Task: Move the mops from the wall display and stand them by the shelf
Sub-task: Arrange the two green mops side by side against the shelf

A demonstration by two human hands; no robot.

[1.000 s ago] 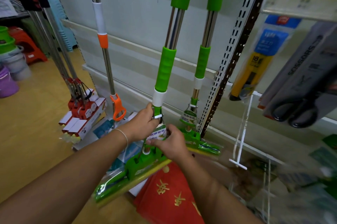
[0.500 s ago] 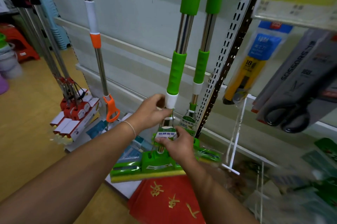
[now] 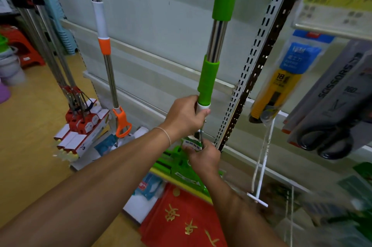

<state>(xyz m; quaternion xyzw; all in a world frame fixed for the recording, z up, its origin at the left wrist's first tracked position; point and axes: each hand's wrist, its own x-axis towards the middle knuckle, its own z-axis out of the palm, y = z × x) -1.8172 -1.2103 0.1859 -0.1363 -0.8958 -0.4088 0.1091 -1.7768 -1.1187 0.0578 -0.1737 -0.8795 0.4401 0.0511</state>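
Left hand (image 3: 186, 117): fingers wrapped round the green mop (image 3: 216, 51) pole at its white collar.
Right hand (image 3: 203, 156): fingers pinching the paper label (image 3: 192, 143) low on the same pole.
Green mop: upright against the wall panel (image 3: 161, 15), beside the slotted shelf post (image 3: 259, 51); head just above the red mat (image 3: 181, 220).
Orange mop (image 3: 104, 45): standing well apart, toward the left.
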